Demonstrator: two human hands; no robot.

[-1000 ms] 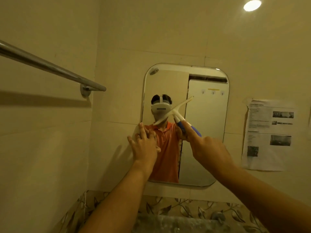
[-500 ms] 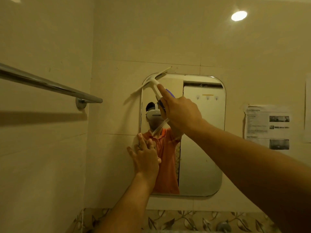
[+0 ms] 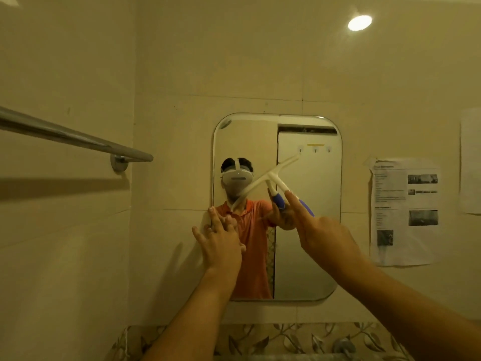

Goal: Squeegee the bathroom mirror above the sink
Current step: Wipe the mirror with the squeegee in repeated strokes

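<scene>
A rounded rectangular mirror (image 3: 312,256) hangs on the tiled wall. My right hand (image 3: 325,235) holds a white squeegee (image 3: 268,178) by its blue-and-white handle, index finger stretched along it. The blade lies tilted across the middle of the glass, left end lower. My left hand (image 3: 221,241) rests flat, fingers spread, on the mirror's left edge at mid height. The glass reflects a person in an orange shirt and a white door.
A chrome towel bar (image 3: 78,139) juts from the left wall at head height. Printed paper sheets (image 3: 406,212) are taped to the wall right of the mirror. A leaf-pattern tile band (image 3: 273,337) and a tap top (image 3: 343,345) sit below. A ceiling light (image 3: 360,22) glows above.
My right hand has drawn the squeegee down from the mirror's top left corner to the middle of the glass. My left hand has stayed on the left edge.
</scene>
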